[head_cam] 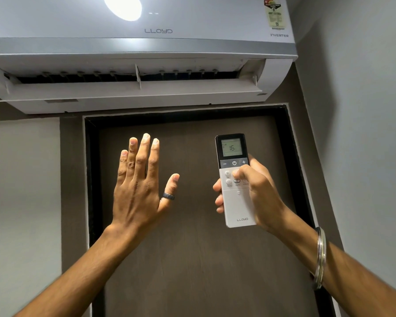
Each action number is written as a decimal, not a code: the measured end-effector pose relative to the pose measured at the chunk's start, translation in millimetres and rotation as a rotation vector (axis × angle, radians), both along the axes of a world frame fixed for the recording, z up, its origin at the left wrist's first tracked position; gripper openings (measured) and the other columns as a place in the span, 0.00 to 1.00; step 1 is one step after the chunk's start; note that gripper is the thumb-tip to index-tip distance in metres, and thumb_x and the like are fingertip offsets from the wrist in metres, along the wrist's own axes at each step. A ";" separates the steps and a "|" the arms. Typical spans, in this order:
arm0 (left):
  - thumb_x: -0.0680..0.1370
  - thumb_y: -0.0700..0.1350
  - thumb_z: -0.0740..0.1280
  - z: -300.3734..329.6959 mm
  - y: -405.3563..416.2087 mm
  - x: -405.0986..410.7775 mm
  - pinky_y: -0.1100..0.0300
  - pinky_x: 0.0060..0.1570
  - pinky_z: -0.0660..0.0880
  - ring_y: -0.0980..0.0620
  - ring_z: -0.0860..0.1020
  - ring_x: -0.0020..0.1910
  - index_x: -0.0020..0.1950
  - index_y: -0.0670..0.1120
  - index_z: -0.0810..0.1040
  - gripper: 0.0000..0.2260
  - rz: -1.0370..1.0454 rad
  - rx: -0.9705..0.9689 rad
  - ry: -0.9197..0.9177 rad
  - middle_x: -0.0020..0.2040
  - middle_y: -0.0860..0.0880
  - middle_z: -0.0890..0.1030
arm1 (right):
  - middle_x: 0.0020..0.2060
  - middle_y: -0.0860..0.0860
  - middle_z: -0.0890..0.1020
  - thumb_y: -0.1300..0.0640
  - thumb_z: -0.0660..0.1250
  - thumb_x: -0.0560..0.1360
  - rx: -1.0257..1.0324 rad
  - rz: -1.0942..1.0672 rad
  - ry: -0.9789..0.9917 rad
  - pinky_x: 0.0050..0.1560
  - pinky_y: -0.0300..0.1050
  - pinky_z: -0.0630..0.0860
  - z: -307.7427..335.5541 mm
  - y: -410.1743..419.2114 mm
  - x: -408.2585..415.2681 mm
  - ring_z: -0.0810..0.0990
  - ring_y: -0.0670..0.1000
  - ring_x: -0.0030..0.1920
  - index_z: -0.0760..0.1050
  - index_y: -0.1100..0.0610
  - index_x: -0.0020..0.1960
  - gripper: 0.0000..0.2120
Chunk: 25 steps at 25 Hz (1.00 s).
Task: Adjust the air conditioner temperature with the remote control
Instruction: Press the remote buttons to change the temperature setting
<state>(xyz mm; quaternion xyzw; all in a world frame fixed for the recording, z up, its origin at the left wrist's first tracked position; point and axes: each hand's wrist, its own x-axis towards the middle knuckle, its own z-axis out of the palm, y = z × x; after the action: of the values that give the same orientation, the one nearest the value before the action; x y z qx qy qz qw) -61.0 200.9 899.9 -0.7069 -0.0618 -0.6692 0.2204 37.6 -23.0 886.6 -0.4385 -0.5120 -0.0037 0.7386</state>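
Nearest to me, my right hand (249, 191) holds the remote control (236, 179) in a closed grip: fingers wrapped round its left edge, palm against the right side, thumb lying across the upper white buttons just below the dark band. My left hand (140, 181) is raised beside it, well apart, grip wide and empty, fingers spread and palm facing away toward the unit; a dark ring (168, 196) sits on the thumb. A metal bangle (320, 257) circles my right wrist.

The remote is up in the air in front of the brown door (192, 248), below the air conditioner (135, 65). Its long axis runs nearly upright, leaning slightly left at the top, screen end up and aimed at the unit, logo end down. The screen (231, 147) reads 16, and under it lie the minus, power and plus keys.

I judge I am in the middle of the setting step: remote aimed, a temperature showing, thumb off the plus and minus keys. My next move calls for sliding the thumb up a little to the plus key (244, 162) or the minus key (225, 164), pressing while keeping the top pointed at the unit, and watching the number.

Farthest, the air conditioner's flap (133, 90) is open.
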 end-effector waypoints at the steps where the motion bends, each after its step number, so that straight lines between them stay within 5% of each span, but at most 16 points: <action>1: 0.82 0.61 0.55 0.2 -0.6 -0.3 0.42 0.83 0.49 0.40 0.49 0.84 0.83 0.40 0.57 0.35 0.003 0.000 -0.001 0.84 0.39 0.55 | 0.36 0.59 0.85 0.58 0.59 0.72 -0.001 0.000 0.002 0.29 0.52 0.83 0.1 -1.0 -0.7 0.83 0.58 0.29 0.67 0.64 0.64 0.22; 17: 0.82 0.60 0.56 -3.4 -12.0 -11.7 0.42 0.83 0.49 0.38 0.51 0.84 0.83 0.39 0.58 0.35 -0.002 0.019 -0.020 0.84 0.39 0.56 | 0.36 0.59 0.85 0.57 0.60 0.73 -0.003 -0.019 -0.003 0.31 0.53 0.84 -1.3 -6.8 -8.6 0.83 0.59 0.30 0.69 0.63 0.63 0.20; 22: 0.82 0.60 0.57 -4.3 -10.7 -12.5 0.43 0.83 0.46 0.38 0.50 0.84 0.83 0.40 0.58 0.35 0.024 0.029 -0.035 0.84 0.39 0.55 | 0.36 0.61 0.85 0.48 0.57 0.76 0.003 0.008 0.086 0.31 0.53 0.84 -1.5 -4.8 -8.1 0.84 0.60 0.29 0.75 0.67 0.54 0.23; 25: 0.82 0.61 0.57 -5.4 -9.4 -12.5 0.43 0.83 0.45 0.39 0.49 0.84 0.83 0.40 0.57 0.35 0.032 0.027 -0.030 0.84 0.39 0.54 | 0.35 0.60 0.86 0.51 0.54 0.83 -0.005 -0.105 0.036 0.30 0.51 0.84 -4.2 -4.1 -7.9 0.84 0.60 0.29 0.73 0.63 0.52 0.16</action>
<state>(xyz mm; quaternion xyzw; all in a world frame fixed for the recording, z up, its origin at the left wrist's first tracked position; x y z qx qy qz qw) -73.6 191.5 894.4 -0.6927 -0.0671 -0.6769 0.2396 29.7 -27.2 882.4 -0.4666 -0.4751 -0.0334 0.7453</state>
